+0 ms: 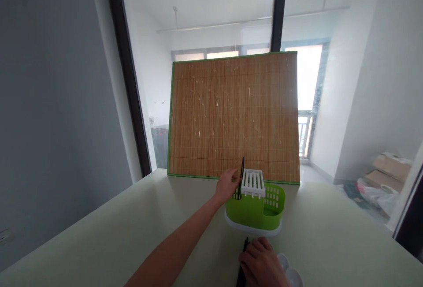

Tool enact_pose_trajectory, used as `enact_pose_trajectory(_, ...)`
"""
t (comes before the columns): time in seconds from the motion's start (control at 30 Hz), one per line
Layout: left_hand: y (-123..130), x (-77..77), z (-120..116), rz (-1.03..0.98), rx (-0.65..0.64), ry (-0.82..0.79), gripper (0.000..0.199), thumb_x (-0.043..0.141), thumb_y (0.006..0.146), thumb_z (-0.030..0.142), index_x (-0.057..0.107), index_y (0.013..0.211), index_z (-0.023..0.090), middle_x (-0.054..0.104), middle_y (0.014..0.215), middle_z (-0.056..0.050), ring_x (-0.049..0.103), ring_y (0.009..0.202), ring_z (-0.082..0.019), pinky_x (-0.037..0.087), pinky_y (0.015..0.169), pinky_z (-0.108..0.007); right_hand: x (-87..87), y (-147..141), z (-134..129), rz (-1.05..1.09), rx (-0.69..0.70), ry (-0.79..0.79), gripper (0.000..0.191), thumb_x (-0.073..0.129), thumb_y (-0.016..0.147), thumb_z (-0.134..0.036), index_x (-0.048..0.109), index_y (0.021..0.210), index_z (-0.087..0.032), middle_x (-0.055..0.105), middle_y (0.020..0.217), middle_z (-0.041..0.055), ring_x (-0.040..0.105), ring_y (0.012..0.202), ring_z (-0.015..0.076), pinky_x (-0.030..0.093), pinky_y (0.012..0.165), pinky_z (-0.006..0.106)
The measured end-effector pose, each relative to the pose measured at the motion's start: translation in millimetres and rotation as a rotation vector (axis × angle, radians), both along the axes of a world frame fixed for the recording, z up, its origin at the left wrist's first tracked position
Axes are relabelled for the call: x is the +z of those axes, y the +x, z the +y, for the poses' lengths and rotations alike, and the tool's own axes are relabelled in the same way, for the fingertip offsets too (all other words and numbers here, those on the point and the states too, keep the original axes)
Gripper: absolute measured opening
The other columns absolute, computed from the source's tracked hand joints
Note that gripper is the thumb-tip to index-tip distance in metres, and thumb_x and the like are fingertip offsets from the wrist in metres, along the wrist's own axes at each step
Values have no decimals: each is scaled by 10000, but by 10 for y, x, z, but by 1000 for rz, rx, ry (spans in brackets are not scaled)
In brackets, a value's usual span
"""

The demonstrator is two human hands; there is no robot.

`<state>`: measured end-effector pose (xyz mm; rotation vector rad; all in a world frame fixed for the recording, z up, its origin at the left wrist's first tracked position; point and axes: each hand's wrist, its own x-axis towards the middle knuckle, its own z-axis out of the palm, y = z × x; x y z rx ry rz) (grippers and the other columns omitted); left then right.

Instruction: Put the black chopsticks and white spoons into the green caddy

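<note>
A green plastic basket (246, 210) with a white base and a white slatted rack (253, 182) on top stands on the table. At its left end, my left hand (228, 184) is closed on dark chopsticks (243, 170), held upright at the basket's left compartment. Nearer the front edge, my right hand (261, 260) is closed over a bundle of dark chopsticks (241, 277) lying on the table. White spoons (293, 277) lie just right of my right hand, partly hidden by it.
The pale table (132, 229) extends to both sides. Behind the basket a bamboo mat (234, 115) with green edging stands upright against glass. Cardboard boxes (388, 174) and plastic bags are on the floor at the far right.
</note>
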<state>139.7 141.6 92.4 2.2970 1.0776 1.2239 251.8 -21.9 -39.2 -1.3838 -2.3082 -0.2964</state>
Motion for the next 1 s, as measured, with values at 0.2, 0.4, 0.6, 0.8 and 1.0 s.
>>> enact_pose_trajectory(0.2, -420, -369, -773, -194, 46, -15, 247, 407, 882, 281, 546, 1068, 199, 595, 993, -37, 561, 774, -120, 444, 617, -209, -53, -7, 9, -15, 10, -15, 33, 598, 779, -220, 603, 766, -249, 634, 741, -24, 533, 743, 166, 292, 714, 306)
enact_pose_trajectory(0.4, -632, -1071, -1304, 247, -49, -233, 86, 544, 752, 235, 602, 811, 212, 614, 761, 26, 542, 688, -121, 401, 639, -216, -10, -26, -30, 1, -14, -101, 40, 590, 787, -213, 611, 793, -246, 634, 779, -22, 535, 778, 165, 300, 721, 302)
enact_pose_trajectory(0.6, -595, -1196, -1338, 550, -87, -266, 131, 620, 666, 306, 619, 769, 226, 633, 795, 21, 559, 765, -160, 386, 671, -238, 55, 13, -87, 62, -57, -179, 111, 605, 768, -178, 621, 822, -275, 610, 792, -36, 527, 817, 161, 300, 756, 297)
enact_pose_trajectory(0.8, -659, -1169, -1313, 547, -90, -267, 178, 624, 681, 337, 620, 831, 239, 621, 878, 11, 548, 835, -169, 379, 705, -244, 67, 20, -111, 63, -32, -168, 121, 559, 798, -170, 614, 832, -272, 600, 800, -32, 519, 812, 159, 293, 748, 298)
enact_pose_trajectory(1.0, -685, -1098, -1332, 536, -20, -265, 165, 599, 680, 308, 631, 825, 238, 614, 914, -4, 543, 899, -184, 385, 743, -254, 66, 1, -129, 40, 12, -155, 71, 560, 803, -203, 602, 825, -256, 602, 805, -23, 516, 807, 168, 292, 712, 300)
